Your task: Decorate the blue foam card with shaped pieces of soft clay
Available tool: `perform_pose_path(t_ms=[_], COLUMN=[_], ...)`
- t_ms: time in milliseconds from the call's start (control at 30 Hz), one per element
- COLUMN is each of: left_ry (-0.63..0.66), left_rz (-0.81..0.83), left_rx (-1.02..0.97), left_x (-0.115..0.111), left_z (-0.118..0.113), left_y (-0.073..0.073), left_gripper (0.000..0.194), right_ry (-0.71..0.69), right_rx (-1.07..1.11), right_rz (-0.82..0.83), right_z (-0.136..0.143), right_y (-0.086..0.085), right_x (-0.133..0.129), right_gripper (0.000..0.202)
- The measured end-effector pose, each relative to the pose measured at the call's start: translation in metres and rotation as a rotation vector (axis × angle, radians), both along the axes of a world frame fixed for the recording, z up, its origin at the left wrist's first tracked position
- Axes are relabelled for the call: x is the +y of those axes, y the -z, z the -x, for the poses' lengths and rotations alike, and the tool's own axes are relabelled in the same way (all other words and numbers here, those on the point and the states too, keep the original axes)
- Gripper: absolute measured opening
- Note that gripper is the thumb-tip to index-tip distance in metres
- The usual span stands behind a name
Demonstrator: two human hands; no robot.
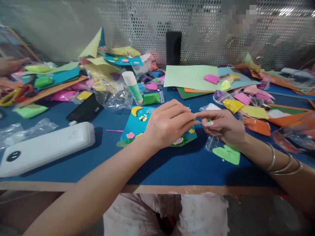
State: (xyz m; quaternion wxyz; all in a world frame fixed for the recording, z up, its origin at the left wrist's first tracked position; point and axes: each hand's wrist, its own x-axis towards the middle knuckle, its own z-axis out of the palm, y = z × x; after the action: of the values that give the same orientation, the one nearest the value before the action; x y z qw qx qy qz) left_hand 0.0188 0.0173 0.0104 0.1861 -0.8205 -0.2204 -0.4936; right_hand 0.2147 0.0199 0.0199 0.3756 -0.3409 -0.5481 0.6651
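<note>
My left hand [168, 124] hovers over a blue card [128, 126] decorated with clay shapes, its fingers pinched together. The card carries a yellow moon [136, 111], a bee [143, 117], a pink flower [130, 135] and a green strip along the bottom. My right hand [225, 126] is closed, its index fingertip meeting the left fingertips at the card's right edge. A bit of green clay [209, 120] shows between its thumb and finger. Whatever the left fingertips hold is hidden. Below the right hand lie a clear bag [211, 143] and a flattened light-green clay piece [227, 154].
A white power bank [46, 147] lies at left, near a black case [85, 108]. A glue stick [133, 88] stands behind the card, beside a green clay packet [152, 98]. A phone [173, 48] leans against the perforated metal panel. Another person's hand [12, 65] is at far left.
</note>
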Motion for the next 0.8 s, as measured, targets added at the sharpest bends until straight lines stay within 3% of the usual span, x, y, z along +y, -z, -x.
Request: perform_pose_path(t_ms=[267, 567, 800], left_ry=[-0.077, -0.016, 0.091], left_rz=[-0.09, 0.046, 0.135], left_rx=[-0.016, 0.03, -0.009], left_x=[0.011, 0.012, 0.009], left_z=[0.005, 0.003, -0.003], left_y=[0.004, 0.008, 0.011], left_gripper=[0.015, 0.014, 0.024], right_ry=[-0.016, -0.006, -0.145], right_rx=[0.069, 0.083, -0.179], right_rz=[-0.024, -0.061, -0.219], right_z=[0.0, -0.002, -0.003], right_y=[-0.001, 0.004, 0.002], right_x=[-0.003, 0.0, -0.001], right_gripper=[0.025, 0.029, 0.028])
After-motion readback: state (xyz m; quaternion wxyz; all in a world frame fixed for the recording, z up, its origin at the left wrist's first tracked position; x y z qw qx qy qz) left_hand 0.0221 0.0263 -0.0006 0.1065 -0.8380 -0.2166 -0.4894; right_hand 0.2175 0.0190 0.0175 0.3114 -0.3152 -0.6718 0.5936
